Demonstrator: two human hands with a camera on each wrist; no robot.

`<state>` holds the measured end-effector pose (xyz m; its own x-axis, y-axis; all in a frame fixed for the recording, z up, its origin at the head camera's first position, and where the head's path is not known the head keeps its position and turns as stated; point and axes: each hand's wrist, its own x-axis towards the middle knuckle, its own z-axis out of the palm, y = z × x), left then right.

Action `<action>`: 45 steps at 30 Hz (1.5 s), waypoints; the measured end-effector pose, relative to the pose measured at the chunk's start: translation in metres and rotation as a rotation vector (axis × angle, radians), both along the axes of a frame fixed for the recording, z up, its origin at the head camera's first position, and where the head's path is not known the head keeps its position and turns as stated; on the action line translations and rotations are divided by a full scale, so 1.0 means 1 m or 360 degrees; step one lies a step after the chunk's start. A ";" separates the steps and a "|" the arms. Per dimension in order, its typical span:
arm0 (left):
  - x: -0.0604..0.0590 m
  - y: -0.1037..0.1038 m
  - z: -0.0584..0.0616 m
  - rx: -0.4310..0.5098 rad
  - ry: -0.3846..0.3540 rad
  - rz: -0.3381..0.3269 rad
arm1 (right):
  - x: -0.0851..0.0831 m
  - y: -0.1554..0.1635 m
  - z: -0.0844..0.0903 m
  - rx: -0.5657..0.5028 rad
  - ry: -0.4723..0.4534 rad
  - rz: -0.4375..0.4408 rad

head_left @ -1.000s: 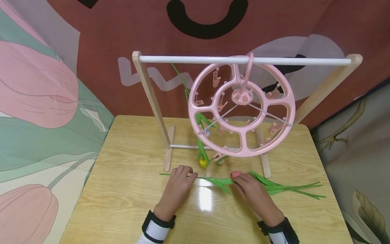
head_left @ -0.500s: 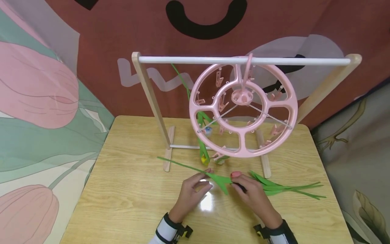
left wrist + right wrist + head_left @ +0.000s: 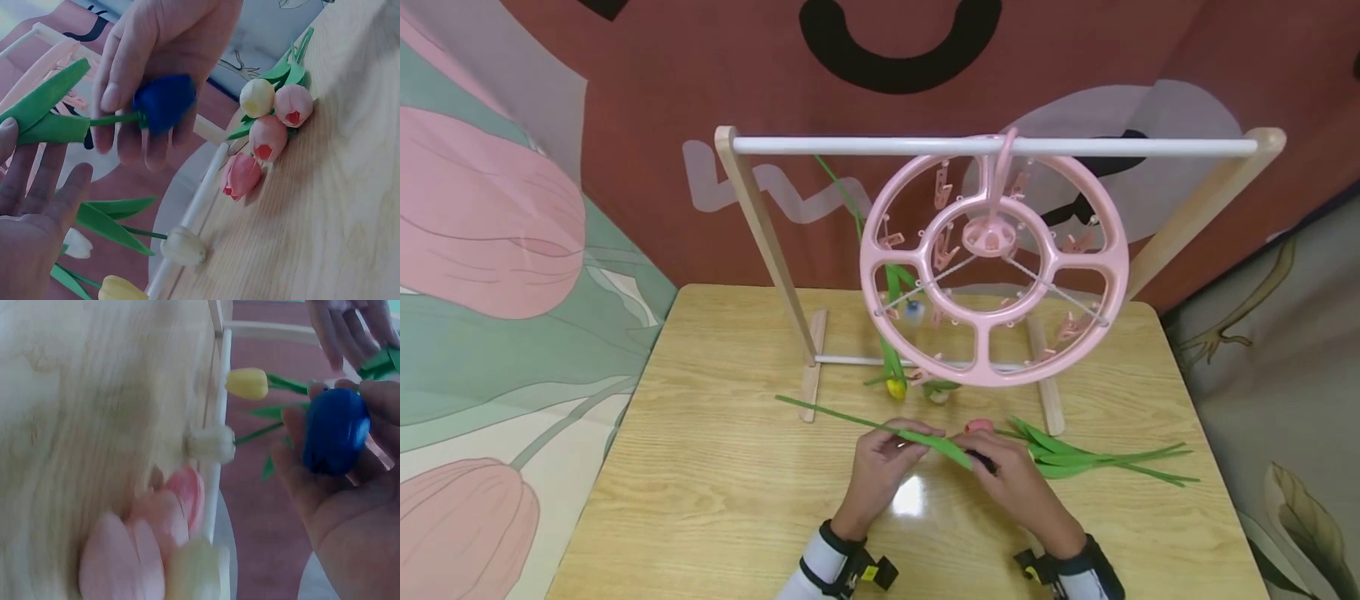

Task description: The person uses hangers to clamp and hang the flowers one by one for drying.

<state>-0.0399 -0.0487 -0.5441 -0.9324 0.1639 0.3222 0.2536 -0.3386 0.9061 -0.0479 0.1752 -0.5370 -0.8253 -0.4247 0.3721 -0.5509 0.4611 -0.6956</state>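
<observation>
Two tulips [image 3: 895,385] are already clipped to the hanger [image 3: 993,267]; a blue tulip [image 3: 334,430] is gripped by the right hand [image 3: 1018,483], its stem [image 3: 850,419] pinched by the left hand [image 3: 883,467]; more tulips [image 3: 265,134] remain unclipped.

Blue tulip [image 3: 164,101] — green stem; pink round hanger [image 3: 992,267]; blond wood table [image 3: 715,483].

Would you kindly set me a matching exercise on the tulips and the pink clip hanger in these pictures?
Things:
1. blue tulip
2. pink clip hanger
3. bunch of tulips
4. yellow tulip

States:
A. lying on the table right of the hands
B. hanging head down under the hanger
C. hooked over the white rail
D. its bloom held in the right hand

Pairs: 1-D, 2-C, 3-A, 4-B
</observation>
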 end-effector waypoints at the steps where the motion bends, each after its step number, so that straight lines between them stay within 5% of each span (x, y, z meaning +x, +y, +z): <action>1: 0.000 0.000 0.000 -0.0012 0.0008 0.0021 | -0.001 0.002 0.001 -0.0013 -0.0005 -0.0010; 4: 0.001 -0.002 0.000 -0.0030 0.0019 0.0066 | -0.005 0.013 0.007 -0.0068 0.0035 -0.0133; 10: 0.002 -0.005 -0.001 -0.0128 0.0083 0.0111 | -0.017 0.037 0.027 -0.0224 0.0174 -0.0648; 13: 0.002 -0.006 0.000 -0.0219 0.0136 0.0137 | -0.025 0.044 0.039 -0.0228 0.0202 -0.0746; 20: 0.001 -0.008 -0.002 -0.0461 0.0277 0.0260 | -0.045 0.040 0.060 -0.0309 0.0302 -0.0638; 25: -0.001 -0.011 -0.004 -0.0469 0.0286 0.0308 | -0.052 0.032 0.065 -0.0493 0.0325 -0.0518; 36: -0.005 -0.016 -0.002 -0.0413 0.0121 0.0355 | -0.035 0.011 0.058 -0.0609 -0.0034 -0.0295; 45: -0.007 -0.017 -0.001 -0.0447 -0.0012 0.0418 | -0.032 -0.006 0.058 -0.0614 -0.0044 -0.0255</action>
